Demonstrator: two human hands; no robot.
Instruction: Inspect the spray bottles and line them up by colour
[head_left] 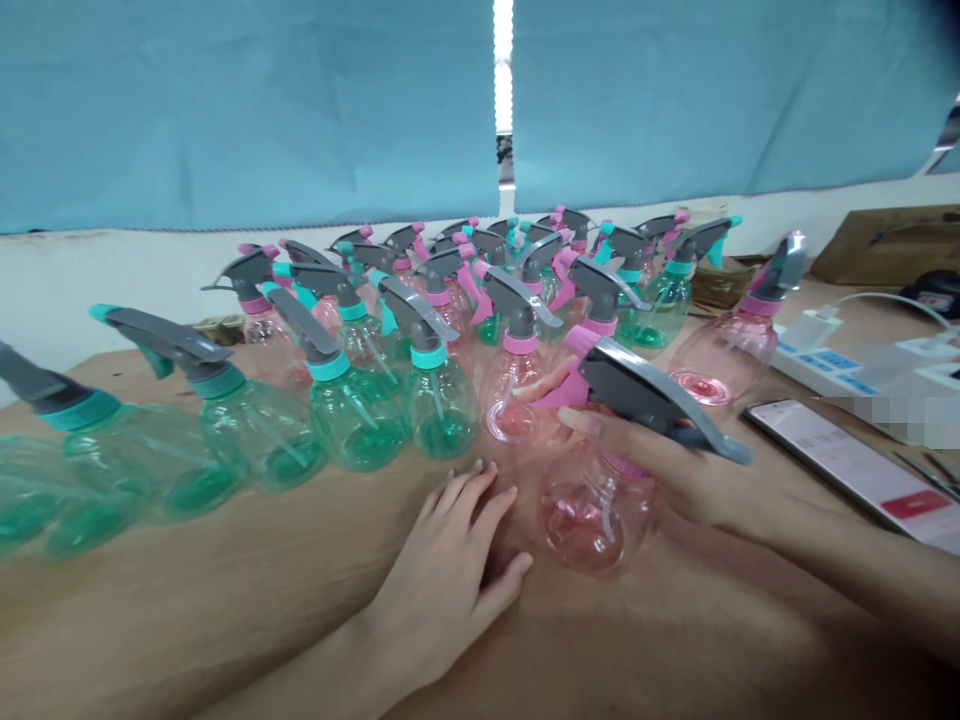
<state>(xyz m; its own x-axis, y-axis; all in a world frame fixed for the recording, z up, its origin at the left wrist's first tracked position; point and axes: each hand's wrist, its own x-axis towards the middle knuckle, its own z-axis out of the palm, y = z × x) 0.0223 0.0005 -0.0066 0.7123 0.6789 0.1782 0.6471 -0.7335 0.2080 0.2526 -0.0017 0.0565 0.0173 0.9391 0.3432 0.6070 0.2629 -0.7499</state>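
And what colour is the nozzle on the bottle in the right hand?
Pink; the nozzle shows best in the head view.

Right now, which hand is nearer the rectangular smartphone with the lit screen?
Right: the right hand is around the neck of a round clear pink spray bottle, left of the smartphone; the left hand is farther off, left of that bottle.

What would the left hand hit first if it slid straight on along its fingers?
Likely the pink spray bottle just ahead, between the teal-collared green bottle and the right hand. Depth is unclear; the left hand might graze the green one first.
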